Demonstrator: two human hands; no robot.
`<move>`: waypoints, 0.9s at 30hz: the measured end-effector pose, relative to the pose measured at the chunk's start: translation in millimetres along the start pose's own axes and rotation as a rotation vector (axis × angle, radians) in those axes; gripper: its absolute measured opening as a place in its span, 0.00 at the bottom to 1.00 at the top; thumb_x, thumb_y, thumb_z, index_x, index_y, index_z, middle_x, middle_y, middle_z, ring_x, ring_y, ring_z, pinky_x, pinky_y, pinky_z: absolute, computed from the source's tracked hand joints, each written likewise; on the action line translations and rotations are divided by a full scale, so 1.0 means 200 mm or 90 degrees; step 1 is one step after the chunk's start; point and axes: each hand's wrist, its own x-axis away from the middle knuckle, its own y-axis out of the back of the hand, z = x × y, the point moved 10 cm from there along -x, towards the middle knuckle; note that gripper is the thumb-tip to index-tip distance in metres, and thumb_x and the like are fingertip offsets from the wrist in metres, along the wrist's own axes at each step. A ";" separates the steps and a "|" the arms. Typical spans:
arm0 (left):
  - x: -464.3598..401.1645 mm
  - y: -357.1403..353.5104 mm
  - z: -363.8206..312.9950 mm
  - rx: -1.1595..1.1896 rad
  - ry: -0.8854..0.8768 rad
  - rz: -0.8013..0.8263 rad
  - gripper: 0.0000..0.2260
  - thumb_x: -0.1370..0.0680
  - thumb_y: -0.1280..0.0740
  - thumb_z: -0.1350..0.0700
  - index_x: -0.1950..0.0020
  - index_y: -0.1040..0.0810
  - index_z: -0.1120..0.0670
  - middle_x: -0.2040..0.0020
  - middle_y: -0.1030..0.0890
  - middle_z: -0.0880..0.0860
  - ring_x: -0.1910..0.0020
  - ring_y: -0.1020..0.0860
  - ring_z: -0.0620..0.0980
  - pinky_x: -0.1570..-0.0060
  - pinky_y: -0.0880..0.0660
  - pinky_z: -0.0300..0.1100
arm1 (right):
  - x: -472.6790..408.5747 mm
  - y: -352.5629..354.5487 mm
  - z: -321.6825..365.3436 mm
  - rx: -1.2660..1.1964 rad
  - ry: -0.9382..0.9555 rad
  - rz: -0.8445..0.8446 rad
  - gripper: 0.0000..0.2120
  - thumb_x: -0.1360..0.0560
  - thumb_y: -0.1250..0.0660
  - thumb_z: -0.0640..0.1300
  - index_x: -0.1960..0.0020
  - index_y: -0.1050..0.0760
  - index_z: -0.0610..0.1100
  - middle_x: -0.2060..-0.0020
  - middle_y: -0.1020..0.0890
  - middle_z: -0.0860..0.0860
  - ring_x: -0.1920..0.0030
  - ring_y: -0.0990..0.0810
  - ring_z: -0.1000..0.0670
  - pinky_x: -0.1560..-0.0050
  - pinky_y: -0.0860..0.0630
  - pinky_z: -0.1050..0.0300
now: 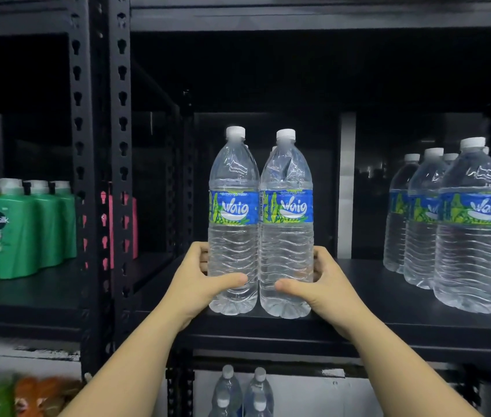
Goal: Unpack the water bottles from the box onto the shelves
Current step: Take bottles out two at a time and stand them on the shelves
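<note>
Two clear water bottles with white caps and blue-green labels stand upright side by side at the front edge of a black shelf (358, 323). My left hand (199, 278) grips the lower body of the left bottle (233, 224), thumb across its front. Around the lower body of the right bottle (287, 227) curls my right hand (325, 284). More caps show just behind these two bottles. The box is out of view.
Several more water bottles (466, 230) stand at the shelf's right. Green shampoo bottles (27, 230) fill the left bay beyond the black perforated uprights (122, 176). Further water bottles (242, 389) sit on the shelf below. Colourful packets (18, 395) lie at bottom left.
</note>
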 end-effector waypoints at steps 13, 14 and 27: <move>-0.03 0.08 0.06 -0.007 0.036 -0.113 0.39 0.47 0.15 0.42 0.40 0.25 0.45 0.41 0.17 0.48 0.42 0.16 0.48 0.39 0.18 0.54 | -0.06 0.01 -0.04 0.045 -0.030 -0.061 0.37 0.38 0.12 0.49 0.37 0.28 0.54 0.46 0.16 0.53 0.50 0.14 0.55 0.44 0.16 0.50; -0.04 0.08 0.06 -0.004 0.042 -0.106 0.39 0.47 0.14 0.42 0.40 0.24 0.45 0.42 0.16 0.48 0.44 0.15 0.48 0.41 0.18 0.54 | -0.06 0.01 -0.04 0.048 -0.033 -0.065 0.36 0.38 0.12 0.49 0.38 0.29 0.53 0.46 0.16 0.53 0.49 0.14 0.54 0.44 0.16 0.50; -0.06 0.01 0.06 -0.047 0.055 -0.055 0.28 0.34 0.14 0.47 0.37 0.20 0.44 0.50 0.12 0.46 0.53 0.12 0.44 0.45 0.17 0.49 | -0.08 -0.02 -0.06 0.113 -0.034 -0.072 0.32 0.32 0.17 0.54 0.34 0.29 0.53 0.47 0.16 0.57 0.49 0.15 0.57 0.41 0.17 0.49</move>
